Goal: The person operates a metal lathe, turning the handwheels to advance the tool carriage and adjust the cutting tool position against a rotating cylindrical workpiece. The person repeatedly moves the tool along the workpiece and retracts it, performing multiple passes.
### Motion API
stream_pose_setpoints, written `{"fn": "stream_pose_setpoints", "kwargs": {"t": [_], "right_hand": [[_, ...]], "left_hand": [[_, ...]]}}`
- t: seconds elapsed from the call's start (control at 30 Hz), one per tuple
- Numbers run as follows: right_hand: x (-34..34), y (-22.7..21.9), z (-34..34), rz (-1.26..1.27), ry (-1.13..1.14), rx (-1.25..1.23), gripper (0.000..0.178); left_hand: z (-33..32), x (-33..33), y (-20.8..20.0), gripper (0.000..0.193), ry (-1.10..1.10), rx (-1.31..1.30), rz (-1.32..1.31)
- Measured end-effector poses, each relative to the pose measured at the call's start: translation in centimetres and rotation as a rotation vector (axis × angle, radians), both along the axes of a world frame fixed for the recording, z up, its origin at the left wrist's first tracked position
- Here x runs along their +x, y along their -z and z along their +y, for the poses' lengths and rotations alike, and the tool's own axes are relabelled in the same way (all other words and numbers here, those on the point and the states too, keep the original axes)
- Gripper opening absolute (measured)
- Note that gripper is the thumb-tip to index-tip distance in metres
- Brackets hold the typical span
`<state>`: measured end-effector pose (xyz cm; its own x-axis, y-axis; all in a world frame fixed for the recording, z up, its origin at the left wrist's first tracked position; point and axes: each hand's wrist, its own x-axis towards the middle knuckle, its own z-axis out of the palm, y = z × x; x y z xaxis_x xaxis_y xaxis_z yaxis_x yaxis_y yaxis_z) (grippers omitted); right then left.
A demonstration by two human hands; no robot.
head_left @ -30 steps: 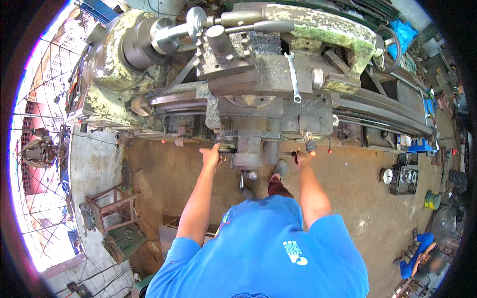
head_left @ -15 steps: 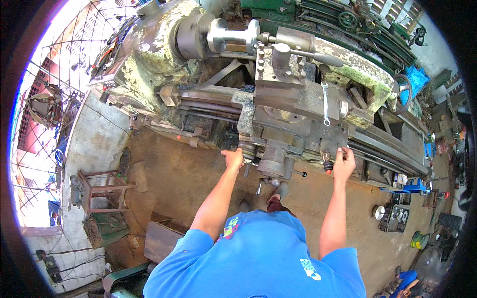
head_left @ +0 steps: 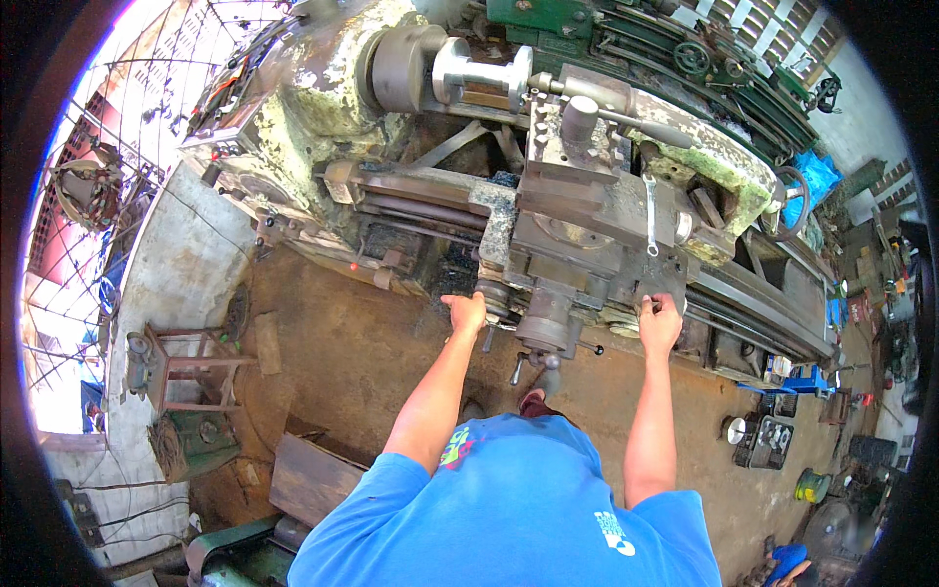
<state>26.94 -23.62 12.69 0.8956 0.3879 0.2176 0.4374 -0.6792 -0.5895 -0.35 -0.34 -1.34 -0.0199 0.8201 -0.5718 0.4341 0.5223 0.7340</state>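
Note:
I stand at a large worn lathe. A silvery spool-shaped metal workpiece (head_left: pixel 481 74) is mounted between the dark chuck (head_left: pixel 399 70) and the tailstock centre (head_left: pixel 544 82). My left hand (head_left: pixel 467 312) is closed at the dark round handwheel (head_left: pixel 496 293) on the carriage's left front, its thumb out to the left. My right hand (head_left: pixel 661 324) is closed at the carriage's right front, covering the spot of a black lever knob with an orange tip. The tool post (head_left: pixel 577 132) stands just in front of the workpiece. A wrench (head_left: pixel 651 217) lies on the carriage.
A crank handle (head_left: pixel 518 368) sticks out between my hands. Behind stands a green lathe (head_left: pixel 675 54). A small wooden stand (head_left: pixel 201 372) is at the left, and black crates (head_left: pixel 768 440) sit on the floor at the right. Part of another person (head_left: pixel 787 567) shows at the lower right.
My right hand has moved left onto the orange-tipped lever knob, which is now hidden. My left hand stays at the handwheel. The whole view has shifted slightly.

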Motion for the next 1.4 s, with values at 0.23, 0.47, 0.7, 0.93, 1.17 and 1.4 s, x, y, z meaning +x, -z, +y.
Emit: {"fn": "stream_pose_setpoints", "kwargs": {"t": [0.23,0.47,0.7,0.93,1.17,1.4], "right_hand": [[0.1,0.2,-0.1,0.032,0.013,0.035,0.024],[0.2,0.2,-0.2,0.026,0.006,0.065,0.024],[0.0,-0.2,-0.1,0.031,0.014,0.078,0.023],[-0.1,-0.2,-0.1,0.055,0.011,0.098,0.023],[0.1,0.1,-0.2,0.048,0.01,0.095,0.024],[0.0,-0.1,-0.2,0.025,-0.003,0.123,0.024]], "left_hand": [[0.3,-0.3,0.3,0.102,0.011,-0.017,0.0],[0.0,-0.8,-1.5,0.104,0.039,-0.016,-0.035],[0.1,-1.1,-2.8,0.103,0.057,-0.078,-0.075],[0.5,-1.3,-2.4,0.105,0.078,-0.113,-0.088],[0.6,-1.5,-2.5,0.105,0.083,-0.135,-0.115],[0.5,-1.4,-2.9,0.071,0.064,-0.131,-0.078]]}}
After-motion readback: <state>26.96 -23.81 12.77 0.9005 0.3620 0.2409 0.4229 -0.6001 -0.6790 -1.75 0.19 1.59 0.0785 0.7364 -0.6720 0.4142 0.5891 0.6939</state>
